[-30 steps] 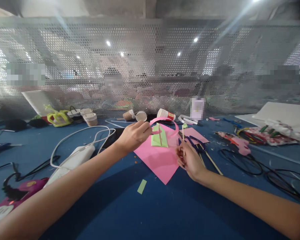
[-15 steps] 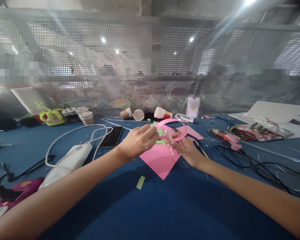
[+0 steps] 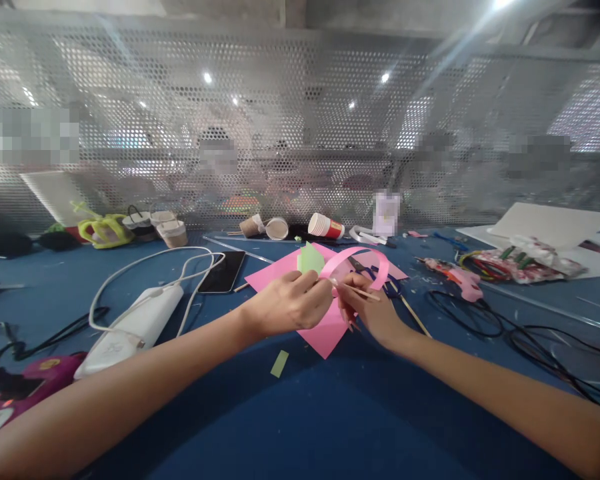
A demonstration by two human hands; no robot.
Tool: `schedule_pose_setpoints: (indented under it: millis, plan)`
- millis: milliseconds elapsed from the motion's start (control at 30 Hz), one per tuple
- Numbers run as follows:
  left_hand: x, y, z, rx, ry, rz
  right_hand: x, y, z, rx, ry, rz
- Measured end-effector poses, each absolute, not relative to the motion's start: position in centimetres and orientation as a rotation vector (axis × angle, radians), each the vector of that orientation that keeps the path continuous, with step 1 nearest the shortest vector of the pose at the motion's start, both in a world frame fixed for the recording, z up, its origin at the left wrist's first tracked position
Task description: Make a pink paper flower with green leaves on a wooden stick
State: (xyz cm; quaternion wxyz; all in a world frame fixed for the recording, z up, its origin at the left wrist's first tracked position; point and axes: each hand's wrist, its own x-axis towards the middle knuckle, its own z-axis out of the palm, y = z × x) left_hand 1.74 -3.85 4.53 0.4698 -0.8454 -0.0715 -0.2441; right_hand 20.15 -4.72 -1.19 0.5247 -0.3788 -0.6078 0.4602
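My left hand [image 3: 300, 301] is closed, its fingertips pinching one end of a curled pink paper strip [image 3: 363, 252]. The strip arches over my right hand [image 3: 375, 312], which is closed with a thin wooden stick [image 3: 363, 292] between its fingers. The fingertips of both hands meet where the stick and the strip come together; exactly how these two touch is hidden. Beneath the hands lie pink paper [image 3: 325, 343] and folded light green paper [image 3: 311, 259]. Scissors with blue handles [image 3: 393, 288] are partly covered behind my right hand.
A white power strip [image 3: 135, 330] with a cable and a black phone [image 3: 223, 272] lie to the left. Paper cups [image 3: 325, 227] line the back by a perforated screen. At right are a pink glue gun [image 3: 467, 283] and black cables. A green paper scrap [image 3: 280, 364] lies in front.
My left hand has moved right and down, closer to my right hand. The strip's loop has shifted right, and the stick now points rightward instead of downward.
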Motion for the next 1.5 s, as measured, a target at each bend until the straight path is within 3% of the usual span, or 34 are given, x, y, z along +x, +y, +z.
schedule_pose_setpoints:
  millis: [500, 800, 933, 1100, 1333, 1500]
  plan:
    - [1.8, -3.4, 4.1, -2.019, -0.131, -0.6, 21.0, -4.0, -1.0, -1.004, -1.451, 1.022]
    - [1.0, -2.7, 4.9, -1.945, -0.236, -0.673, 27.4, 1.4, -0.5, -1.234, -1.081, 0.779]
    - [0.6, -2.2, 4.9, -1.911, -0.229, -0.717, 31.5, 3.6, -0.7, -1.474, -1.291, 0.535]
    - [0.8, -2.2, 5.0, -1.859, -0.272, -0.727, 31.8, 4.0, -2.0, -1.68, -1.607, -0.298]
    - [1.2, -2.7, 4.9, -1.887, -0.292, -0.709, 25.0, -2.5, 0.2, -1.019, -1.639, -0.758]
    - [1.4, -2.8, 4.7, -1.898, -0.286, -0.72, 23.2, -5.3, 0.7, -0.867, -1.887, -0.815]
